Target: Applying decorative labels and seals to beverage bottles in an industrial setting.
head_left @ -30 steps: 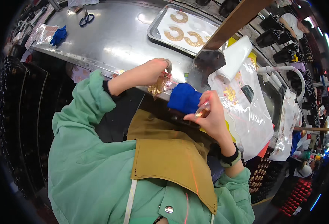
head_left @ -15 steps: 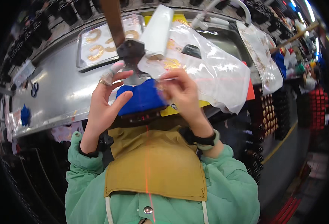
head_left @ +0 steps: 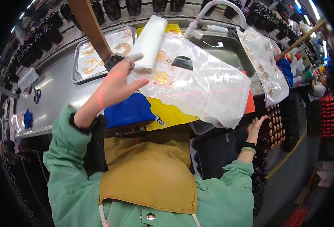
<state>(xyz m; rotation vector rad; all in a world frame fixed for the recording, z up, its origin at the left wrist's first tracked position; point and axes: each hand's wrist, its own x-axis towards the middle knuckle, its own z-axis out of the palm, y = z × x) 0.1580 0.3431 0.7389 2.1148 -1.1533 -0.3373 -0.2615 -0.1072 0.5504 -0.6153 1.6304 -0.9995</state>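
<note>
My left hand (head_left: 115, 85) hovers over a blue cloth (head_left: 131, 109), its thumb and fingers apart and a pale covering on a fingertip. Just beyond it is a black piece (head_left: 113, 61) at the lower end of a wooden bar (head_left: 91, 28), partly hidden by the hand. The blue cloth lies over a dark block at the counter's front edge. Far off to the right, my right hand (head_left: 254, 126) reaches out with fingers spread and nothing visible in it. Close beside it stand rows of round gold pieces (head_left: 276, 126) on something dark.
Gold curved pieces lie on a lined metal tray (head_left: 76, 73). A white roll (head_left: 150, 41) and clear film sheets (head_left: 212, 90) with gold decorations cover a yellow sheet (head_left: 170, 115). Behind is a sink (head_left: 227, 51) with a white tap (head_left: 193, 30). Blue-handled scissors (head_left: 37, 95) lie left.
My right hand has left the blue cloth and swung far to the right. My left hand has moved forward over the cloth, toward the black piece. The view has shifted somewhat.
</note>
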